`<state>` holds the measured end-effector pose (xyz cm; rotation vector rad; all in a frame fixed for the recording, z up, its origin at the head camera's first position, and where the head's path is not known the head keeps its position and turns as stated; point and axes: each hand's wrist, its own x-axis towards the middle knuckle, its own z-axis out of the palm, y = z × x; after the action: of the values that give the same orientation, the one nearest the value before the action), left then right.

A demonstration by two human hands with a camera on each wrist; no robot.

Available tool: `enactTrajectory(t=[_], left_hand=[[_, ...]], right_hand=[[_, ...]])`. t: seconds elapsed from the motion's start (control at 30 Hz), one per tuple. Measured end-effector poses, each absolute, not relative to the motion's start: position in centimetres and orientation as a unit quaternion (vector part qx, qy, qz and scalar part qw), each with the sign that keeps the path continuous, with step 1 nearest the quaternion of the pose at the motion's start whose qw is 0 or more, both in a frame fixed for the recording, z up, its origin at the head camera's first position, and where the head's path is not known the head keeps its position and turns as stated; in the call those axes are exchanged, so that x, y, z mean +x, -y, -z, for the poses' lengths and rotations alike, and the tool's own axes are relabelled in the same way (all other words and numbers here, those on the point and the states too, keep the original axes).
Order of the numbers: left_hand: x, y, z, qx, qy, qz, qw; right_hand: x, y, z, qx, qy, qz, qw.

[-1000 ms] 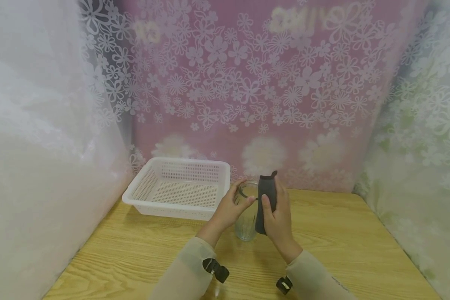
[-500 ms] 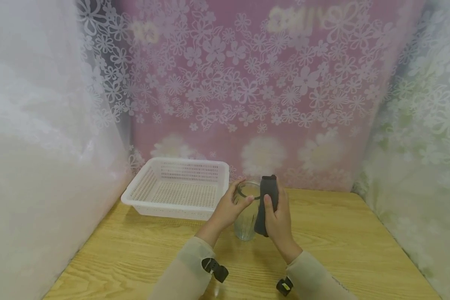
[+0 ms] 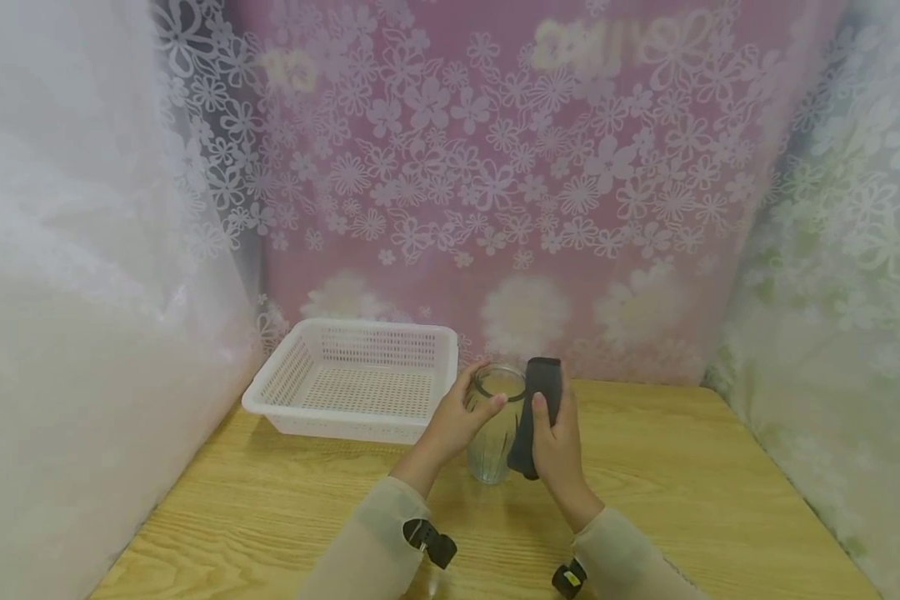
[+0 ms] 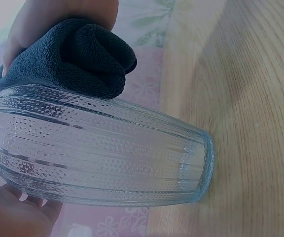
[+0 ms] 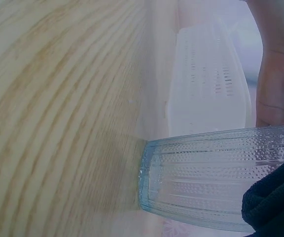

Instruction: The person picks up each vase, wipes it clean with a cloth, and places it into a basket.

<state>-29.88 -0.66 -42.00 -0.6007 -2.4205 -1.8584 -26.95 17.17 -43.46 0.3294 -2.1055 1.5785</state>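
Observation:
A clear glass vase (image 3: 489, 454) with vertical ribs and a dotted texture stands upright on the wooden table. My left hand (image 3: 452, 417) grips it near the rim from the left, thumb over the front. My right hand (image 3: 561, 442) holds a folded dark grey towel (image 3: 543, 387) against the vase's right side. In the left wrist view the bunched towel (image 4: 73, 59) lies along the upper wall of the vase (image 4: 107, 148). From the right wrist the towel (image 5: 275, 202) overlaps the vase (image 5: 206, 173), whose base sits on the tabletop.
A white perforated plastic basket (image 3: 352, 425) stands at the back left, just beyond my left hand. The wooden table (image 3: 682, 483) spreads to the front and right. Flower-patterned curtains (image 3: 495, 167) hang behind it and on both sides.
My right hand has slid the towel slightly downward along the vase, its top end tilting right. The left hand keeps its grip on the vase, which stays in place.

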Motion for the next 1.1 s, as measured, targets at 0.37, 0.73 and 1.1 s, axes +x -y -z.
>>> enactTrajectory(t=[0.37, 0.73, 1.1], left_hand=[[-30.0, 0.5, 41.9, -0.188, 0.784, 0.591, 0.019], [-29.7, 0.6, 41.8, -0.190, 0.782, 0.593, 0.022], [-29.7, 0.6, 41.8, -0.190, 0.784, 0.590, 0.015]], right_hand=[[-26.6, -17.3, 43.4, 0.094, 0.773, -0.585, 0.227], [-24.3, -16.4, 40.7, 0.056, 0.783, -0.591, 0.186], [-26.0, -17.3, 43.3, 0.050, 0.772, -0.611, 0.172]])
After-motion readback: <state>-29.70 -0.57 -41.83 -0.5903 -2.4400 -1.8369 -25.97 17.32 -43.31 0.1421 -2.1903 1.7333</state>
